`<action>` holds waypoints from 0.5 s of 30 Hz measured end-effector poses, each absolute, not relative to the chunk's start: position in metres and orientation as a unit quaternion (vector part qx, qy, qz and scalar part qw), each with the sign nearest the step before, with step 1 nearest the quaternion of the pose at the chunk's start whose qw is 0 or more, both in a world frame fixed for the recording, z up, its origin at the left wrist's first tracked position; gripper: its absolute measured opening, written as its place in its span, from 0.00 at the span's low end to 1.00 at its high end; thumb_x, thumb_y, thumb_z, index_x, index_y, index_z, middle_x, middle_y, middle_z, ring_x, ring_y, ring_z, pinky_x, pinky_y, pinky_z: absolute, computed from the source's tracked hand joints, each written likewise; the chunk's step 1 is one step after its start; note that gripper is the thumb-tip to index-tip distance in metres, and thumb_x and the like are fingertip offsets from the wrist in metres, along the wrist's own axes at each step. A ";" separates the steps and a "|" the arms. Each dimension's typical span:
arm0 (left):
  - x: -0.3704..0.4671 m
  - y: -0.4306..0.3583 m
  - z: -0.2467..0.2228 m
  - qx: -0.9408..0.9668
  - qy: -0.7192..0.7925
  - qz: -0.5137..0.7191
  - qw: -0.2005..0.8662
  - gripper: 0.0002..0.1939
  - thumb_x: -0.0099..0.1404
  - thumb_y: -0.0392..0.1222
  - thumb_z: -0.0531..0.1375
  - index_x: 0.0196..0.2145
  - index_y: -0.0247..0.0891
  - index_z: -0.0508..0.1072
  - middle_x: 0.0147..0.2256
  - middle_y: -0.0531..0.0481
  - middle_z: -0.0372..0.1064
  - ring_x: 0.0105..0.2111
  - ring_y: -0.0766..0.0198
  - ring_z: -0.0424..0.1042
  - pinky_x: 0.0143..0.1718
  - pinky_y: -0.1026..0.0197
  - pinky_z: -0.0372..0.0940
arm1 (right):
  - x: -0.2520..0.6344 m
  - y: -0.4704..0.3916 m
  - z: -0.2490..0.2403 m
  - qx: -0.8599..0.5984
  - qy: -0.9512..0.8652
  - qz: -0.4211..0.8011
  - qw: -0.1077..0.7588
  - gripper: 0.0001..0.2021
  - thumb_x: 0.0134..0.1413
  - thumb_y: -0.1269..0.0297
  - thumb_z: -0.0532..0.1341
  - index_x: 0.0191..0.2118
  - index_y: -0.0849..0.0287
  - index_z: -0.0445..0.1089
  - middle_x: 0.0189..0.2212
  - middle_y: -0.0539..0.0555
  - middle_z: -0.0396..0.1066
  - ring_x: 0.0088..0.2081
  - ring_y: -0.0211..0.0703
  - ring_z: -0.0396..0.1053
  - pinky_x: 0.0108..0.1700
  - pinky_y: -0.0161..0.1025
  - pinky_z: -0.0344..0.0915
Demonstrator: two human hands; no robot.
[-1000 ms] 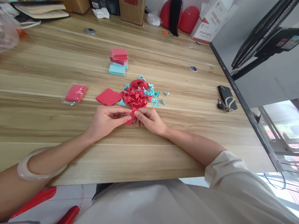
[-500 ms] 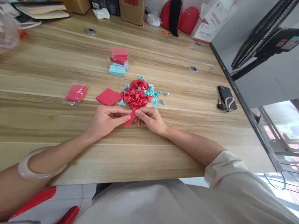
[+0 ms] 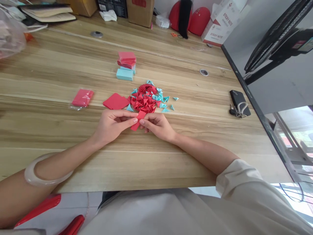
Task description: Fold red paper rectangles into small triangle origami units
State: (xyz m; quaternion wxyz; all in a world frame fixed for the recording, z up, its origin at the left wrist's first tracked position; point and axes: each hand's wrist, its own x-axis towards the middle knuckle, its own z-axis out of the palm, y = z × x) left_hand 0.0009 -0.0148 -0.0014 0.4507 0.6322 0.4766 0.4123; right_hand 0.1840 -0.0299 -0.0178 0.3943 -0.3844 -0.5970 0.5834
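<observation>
A narrow red paper strip (image 3: 139,118) is held slantwise above the desk (image 3: 156,163), just in front of the heap of pointed red pieces (image 3: 144,103). More of its upper end shows than half a second ago (the whole view has shifted slightly too), which suggests the paper is being turned or re-gripped mid-fold. The left hand (image 3: 110,124) pinches it between thumb and fingers from one side; the right hand (image 3: 160,128) does likewise opposite. Beyond, flat red sheets (image 3: 115,101) and blue folded pieces (image 3: 163,105) lie unmoved.
</observation>
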 end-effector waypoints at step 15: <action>0.002 -0.015 -0.001 0.635 0.472 0.395 0.467 0.10 0.50 0.42 0.68 0.32 0.38 0.81 0.31 0.50 0.79 0.30 0.64 0.75 0.32 0.66 0.70 | 0.185 -0.031 -0.019 -0.386 -0.576 0.587 0.418 0.15 0.52 0.54 0.63 0.26 0.63 0.68 0.23 0.50 0.70 0.22 0.29 0.65 0.24 0.29 0.64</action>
